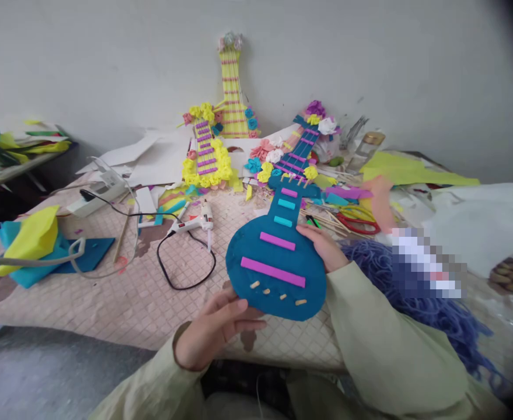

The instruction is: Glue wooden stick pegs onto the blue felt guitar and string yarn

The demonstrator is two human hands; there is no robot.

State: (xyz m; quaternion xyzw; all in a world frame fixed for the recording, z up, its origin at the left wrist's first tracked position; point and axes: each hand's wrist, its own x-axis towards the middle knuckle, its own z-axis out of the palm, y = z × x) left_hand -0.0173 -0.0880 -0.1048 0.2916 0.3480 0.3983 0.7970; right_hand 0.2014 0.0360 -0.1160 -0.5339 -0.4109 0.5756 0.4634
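Observation:
A dark blue guitar-shaped craft piece (282, 262) is held tilted above the table's front edge, its neck pointing away from me. Pink and light blue bars cross its face, and several short wooden pegs stick out at the bottom and at the head. My left hand (216, 326) grips the lower left rim, thumb on the front and fingers beneath. My right hand (324, 248) holds the upper right side by the base of the neck, its other fingers hidden behind the piece.
A white glue gun (195, 221) with a looped black cord lies left of the piece. Blue yarn (396, 286) and red-handled scissors (356, 223) are at the right. Decorated craft guitars (206, 154) stand at the back; a power strip (96, 195) and coloured paper (32, 242) lie left.

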